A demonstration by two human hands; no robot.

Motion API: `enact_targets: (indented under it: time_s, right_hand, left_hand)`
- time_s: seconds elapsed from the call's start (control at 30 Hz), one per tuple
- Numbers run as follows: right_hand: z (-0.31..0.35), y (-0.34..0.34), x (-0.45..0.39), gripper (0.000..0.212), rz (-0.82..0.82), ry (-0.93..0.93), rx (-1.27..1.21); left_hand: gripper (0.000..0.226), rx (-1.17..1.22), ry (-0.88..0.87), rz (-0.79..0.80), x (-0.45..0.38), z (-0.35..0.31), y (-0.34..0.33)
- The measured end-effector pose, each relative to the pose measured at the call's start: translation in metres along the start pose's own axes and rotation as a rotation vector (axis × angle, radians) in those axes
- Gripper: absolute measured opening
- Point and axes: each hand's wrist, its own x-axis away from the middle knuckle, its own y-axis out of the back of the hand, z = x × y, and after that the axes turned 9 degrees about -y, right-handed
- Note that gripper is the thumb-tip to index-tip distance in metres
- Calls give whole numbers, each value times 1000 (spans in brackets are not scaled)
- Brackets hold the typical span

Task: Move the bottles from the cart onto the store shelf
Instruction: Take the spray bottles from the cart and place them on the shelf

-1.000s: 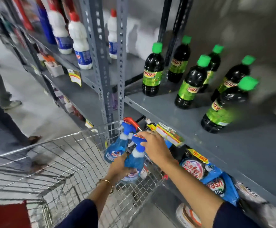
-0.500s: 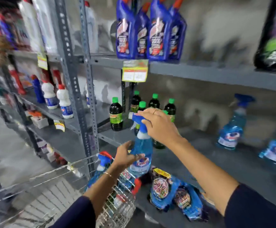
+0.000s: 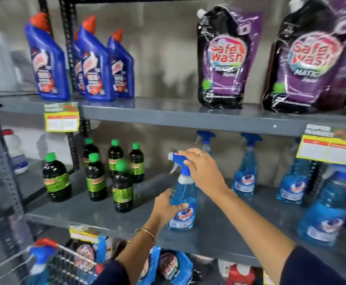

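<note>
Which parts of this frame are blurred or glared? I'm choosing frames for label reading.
Head view: the held spray bottle label is fairly sharp; the green-capped bottles and cart smear with motion blur; the purple pouches show glare streaks; wide-angle bending warps the edges.

Top tier, 11 o'clock: blue toilet-cleaner bottles (image 3: 95,64), red caps. 1–2 o'clock: purple detergent pouches (image 3: 226,60), upright. 9 o'clock: dark green-capped bottles (image 3: 96,179). Yellow price tags (image 3: 62,118) on edges.
</note>
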Motion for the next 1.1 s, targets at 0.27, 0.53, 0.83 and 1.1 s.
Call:
enact_targets:
  time_s: [0.27,0.53,0.83,1.1]
  right_hand:
    - [-73,28,-33,44,-2,-163,149]
    - [-145,60,-33,40,-105,-365,142]
    - [-171,79,-21,43,-185,-349,148]
    - [-170,80,-15,47,-158,-323,201]
  left_hand:
    - [44,99,-21,136,-45,-18,-85]
    - [46,182,-72,238,-68,-52,-158]
    - [43,218,-73,282,-70,-69,-190]
    - [48,2,-53,202,-34,-28,-156]
